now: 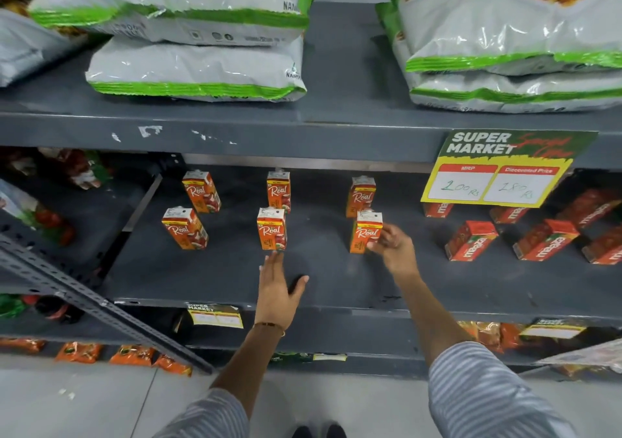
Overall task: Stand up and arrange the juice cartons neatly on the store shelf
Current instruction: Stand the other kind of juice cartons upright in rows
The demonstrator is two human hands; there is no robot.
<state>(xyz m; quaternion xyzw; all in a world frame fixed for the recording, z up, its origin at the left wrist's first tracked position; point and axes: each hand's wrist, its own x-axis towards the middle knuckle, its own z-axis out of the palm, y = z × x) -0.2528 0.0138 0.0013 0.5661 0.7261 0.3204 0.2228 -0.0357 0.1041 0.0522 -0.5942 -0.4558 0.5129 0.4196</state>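
Several small orange "Real" juice cartons stand upright in two rows on the dark grey shelf (208,279). The back row holds cartons at left (201,191), middle (278,191) and right (360,197). In the front row are a left carton (184,228), a middle carton (271,229) and a right carton (365,232). My right hand (393,244) touches the right side of the front right carton with its fingers curled around it. My left hand (277,286) is flat and open, fingertips just below the front middle carton, holding nothing.
Red "maaza" cartons (471,241) lie tilted on the same shelf to the right. A yellow price sign (498,172) hangs from the upper shelf edge. Large grey-green bags (198,67) fill the shelf above. A slanted metal brace (101,303) crosses at lower left.
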